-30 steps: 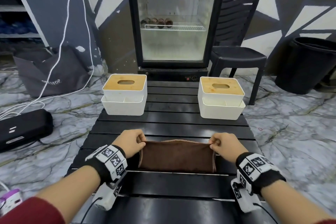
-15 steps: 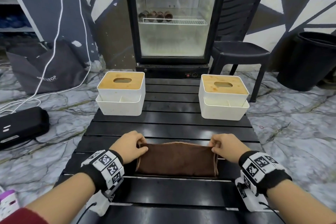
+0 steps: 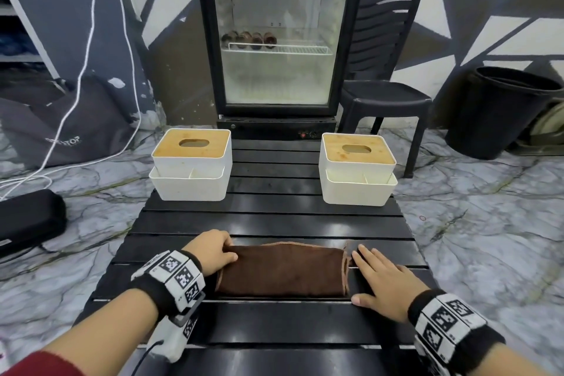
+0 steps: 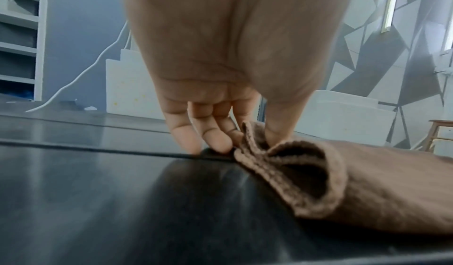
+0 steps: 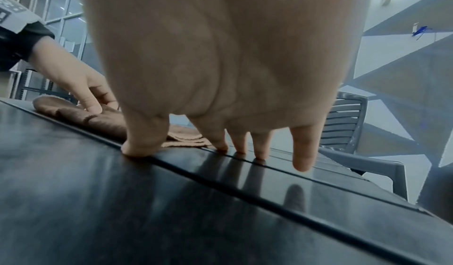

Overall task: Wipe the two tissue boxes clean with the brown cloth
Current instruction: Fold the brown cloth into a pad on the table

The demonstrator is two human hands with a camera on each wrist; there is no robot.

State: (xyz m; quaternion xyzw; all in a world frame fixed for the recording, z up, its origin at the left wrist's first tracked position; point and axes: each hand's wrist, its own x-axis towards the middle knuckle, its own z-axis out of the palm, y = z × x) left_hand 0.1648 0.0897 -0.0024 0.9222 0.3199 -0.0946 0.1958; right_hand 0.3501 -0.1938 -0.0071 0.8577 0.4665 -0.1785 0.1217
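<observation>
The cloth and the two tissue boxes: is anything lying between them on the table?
No. In the head view only bare black slats of the table separate the cloth from the left box and right box.

My right hand (image 3: 383,282) no longer pinches the brown cloth (image 3: 282,272); its fingers (image 5: 304,149) now lie straight, flat on the counter (image 3: 274,223) just beside the cloth's right edge. My view sits closer over the counter than before.
</observation>
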